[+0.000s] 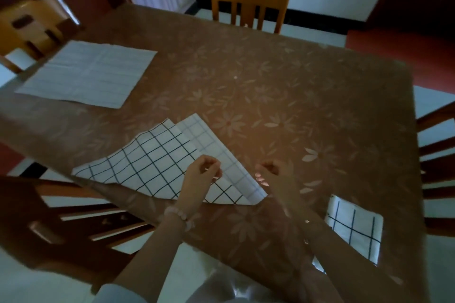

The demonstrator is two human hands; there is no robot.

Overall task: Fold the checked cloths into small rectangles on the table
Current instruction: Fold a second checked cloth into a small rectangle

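Your left hand [202,173] and right hand [274,171] at 6 o'clock, fingers curled over the half-folded white black-checked cloth [152,162], grip unclear, small folded checked cloth [354,229] at 4 o'clock, flat pale cloth [86,74] at 10 o'clock

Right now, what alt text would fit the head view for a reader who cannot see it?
The left hand and right hand, fingers curled, are at a part-folded checked cloth on the near edge of the table; whether either grips it is unclear. A folded cloth lies near right, a flat cloth far left.
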